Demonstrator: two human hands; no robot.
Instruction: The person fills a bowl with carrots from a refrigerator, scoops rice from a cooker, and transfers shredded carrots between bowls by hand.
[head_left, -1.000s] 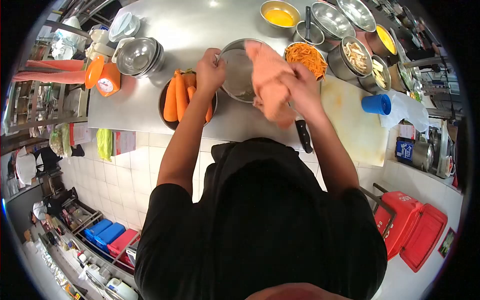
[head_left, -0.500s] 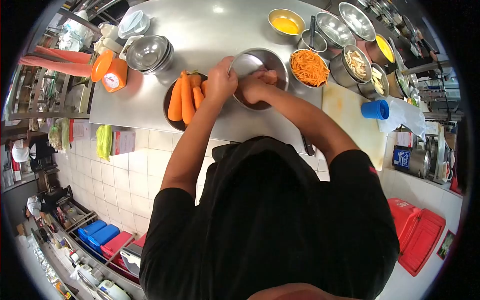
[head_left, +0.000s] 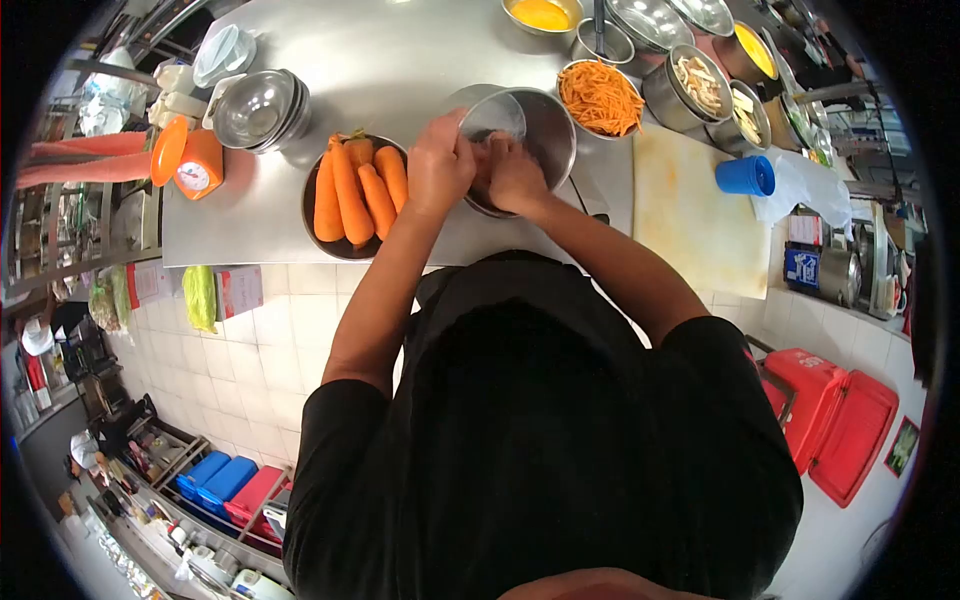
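Note:
A large metal mixing bowl [head_left: 556,140] stands near the table's front edge. My left hand [head_left: 441,165] is closed on the rim of a smaller, shiny round bowl [head_left: 500,112], which is tilted inside the large one. My right hand [head_left: 516,178] reaches into the large bowl, its fingers bent against pinkish raw meat [head_left: 482,163] by the smaller bowl. The fingertips are partly hidden. Left of my left hand, whole peeled carrots [head_left: 348,200] fill a dark round bowl [head_left: 312,225].
Shredded carrot [head_left: 600,97] stands in a bowl at the right, beside a cutting board [head_left: 690,210] and a blue cup [head_left: 745,176]. Stacked metal bowls [head_left: 258,108] and an orange scale [head_left: 196,165] are at the left. A bowl of yellow liquid [head_left: 541,14] sits behind.
My right hand has drawn left and nearer my left hand. The meat, before at the bowl's far right part, now shows at its left. The whole view has shifted slightly.

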